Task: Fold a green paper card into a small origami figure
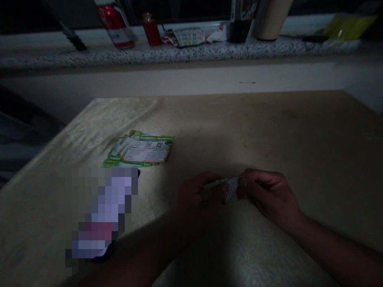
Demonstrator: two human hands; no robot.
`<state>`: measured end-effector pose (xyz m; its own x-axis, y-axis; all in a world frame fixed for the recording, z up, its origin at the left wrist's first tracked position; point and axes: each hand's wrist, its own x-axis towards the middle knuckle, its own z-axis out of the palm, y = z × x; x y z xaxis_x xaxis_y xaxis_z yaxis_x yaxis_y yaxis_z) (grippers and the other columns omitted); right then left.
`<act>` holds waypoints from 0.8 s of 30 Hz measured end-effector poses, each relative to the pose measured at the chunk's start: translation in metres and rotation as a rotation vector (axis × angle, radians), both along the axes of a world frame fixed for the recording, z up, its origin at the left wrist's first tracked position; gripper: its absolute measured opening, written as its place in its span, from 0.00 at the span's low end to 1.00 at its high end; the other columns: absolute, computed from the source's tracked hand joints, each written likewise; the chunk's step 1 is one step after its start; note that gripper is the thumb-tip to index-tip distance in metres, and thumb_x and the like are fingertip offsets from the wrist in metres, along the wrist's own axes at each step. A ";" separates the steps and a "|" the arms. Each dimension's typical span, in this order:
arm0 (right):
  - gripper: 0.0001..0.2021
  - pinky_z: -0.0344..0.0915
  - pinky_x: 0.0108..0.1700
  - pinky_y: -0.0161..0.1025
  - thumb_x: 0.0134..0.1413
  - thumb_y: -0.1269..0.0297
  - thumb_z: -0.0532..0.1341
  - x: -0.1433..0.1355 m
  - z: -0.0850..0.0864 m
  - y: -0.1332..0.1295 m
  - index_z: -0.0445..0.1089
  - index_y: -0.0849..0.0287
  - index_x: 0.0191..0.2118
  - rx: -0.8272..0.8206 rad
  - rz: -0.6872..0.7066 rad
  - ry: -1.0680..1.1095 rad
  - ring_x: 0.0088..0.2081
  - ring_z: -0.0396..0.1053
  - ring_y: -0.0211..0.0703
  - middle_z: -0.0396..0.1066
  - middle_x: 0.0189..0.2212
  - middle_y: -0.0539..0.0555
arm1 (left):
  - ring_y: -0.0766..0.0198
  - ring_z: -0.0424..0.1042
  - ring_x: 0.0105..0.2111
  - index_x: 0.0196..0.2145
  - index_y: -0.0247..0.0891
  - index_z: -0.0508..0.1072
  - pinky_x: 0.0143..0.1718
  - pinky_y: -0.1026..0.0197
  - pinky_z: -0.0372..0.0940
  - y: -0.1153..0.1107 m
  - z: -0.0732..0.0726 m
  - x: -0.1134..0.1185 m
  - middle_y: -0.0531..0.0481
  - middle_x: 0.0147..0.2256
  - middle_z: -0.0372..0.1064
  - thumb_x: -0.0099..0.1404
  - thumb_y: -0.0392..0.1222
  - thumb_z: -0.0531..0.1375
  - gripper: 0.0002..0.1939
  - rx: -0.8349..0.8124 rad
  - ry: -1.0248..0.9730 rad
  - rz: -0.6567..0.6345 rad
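Near the middle of the table my left hand (pixel 200 195) is closed on a small printed paper (pixel 231 189), whose white face with text shows between my two hands. The fingertips of my right hand (pixel 266 191) pinch the paper's right end. It looks folded or bent, and my fingers cover much of it. To the left, a fanned stack of green and white printed leaflets (pixel 145 150) lies flat on the table. Below that stack rests a blurred-out device with a lit surface (pixel 110 207), close to my left forearm.
The table (pixel 203 127) ends at a pale wall. Above it, a speckled stone sill (pixel 143 55) holds a red and white can (pixel 115 26), a small red bottle (pixel 152 31), crumpled wrappers (pixel 190 36), a dark bottle (pixel 241 24), a beige cylinder (pixel 273 20) and a yellow item (pixel 348 27).
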<state>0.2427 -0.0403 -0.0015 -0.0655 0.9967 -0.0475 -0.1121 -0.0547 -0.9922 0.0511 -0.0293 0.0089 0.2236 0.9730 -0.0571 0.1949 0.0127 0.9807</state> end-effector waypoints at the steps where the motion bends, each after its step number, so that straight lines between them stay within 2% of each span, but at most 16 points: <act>1: 0.11 0.63 0.26 0.36 0.55 0.62 0.69 -0.001 0.000 0.000 0.78 0.57 0.23 0.004 0.001 -0.004 0.23 0.67 0.38 0.72 0.20 0.51 | 0.62 0.75 0.28 0.37 0.38 0.80 0.29 0.64 0.67 0.000 -0.001 0.000 0.50 0.28 0.77 0.65 0.46 0.64 0.09 0.004 -0.002 0.001; 7: 0.09 0.66 0.26 0.34 0.52 0.64 0.71 -0.002 -0.001 0.001 0.78 0.57 0.23 -0.016 -0.017 0.032 0.23 0.69 0.37 0.73 0.20 0.51 | 0.62 0.75 0.28 0.36 0.40 0.80 0.28 0.64 0.67 0.001 -0.002 0.000 0.50 0.28 0.78 0.64 0.44 0.64 0.07 0.032 0.015 -0.006; 18: 0.12 0.64 0.24 0.35 0.51 0.60 0.72 -0.001 -0.003 0.001 0.77 0.58 0.22 -0.050 -0.050 0.057 0.21 0.67 0.37 0.72 0.18 0.51 | 0.62 0.74 0.29 0.35 0.38 0.81 0.30 0.64 0.68 0.000 0.000 0.002 0.49 0.29 0.78 0.60 0.42 0.66 0.06 -0.046 -0.057 -0.015; 24: 0.12 0.63 0.25 0.34 0.52 0.61 0.71 -0.001 -0.004 0.000 0.77 0.59 0.23 -0.048 -0.050 0.022 0.22 0.67 0.36 0.72 0.18 0.51 | 0.64 0.74 0.27 0.32 0.37 0.80 0.28 0.65 0.67 0.002 0.005 0.004 0.51 0.27 0.77 0.58 0.39 0.67 0.04 -0.130 -0.116 0.036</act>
<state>0.2414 -0.0406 -0.0055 -0.0171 0.9954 -0.0942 -0.1378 -0.0957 -0.9858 0.0554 -0.0275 0.0144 0.2009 0.9667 -0.1588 0.0778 0.1458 0.9863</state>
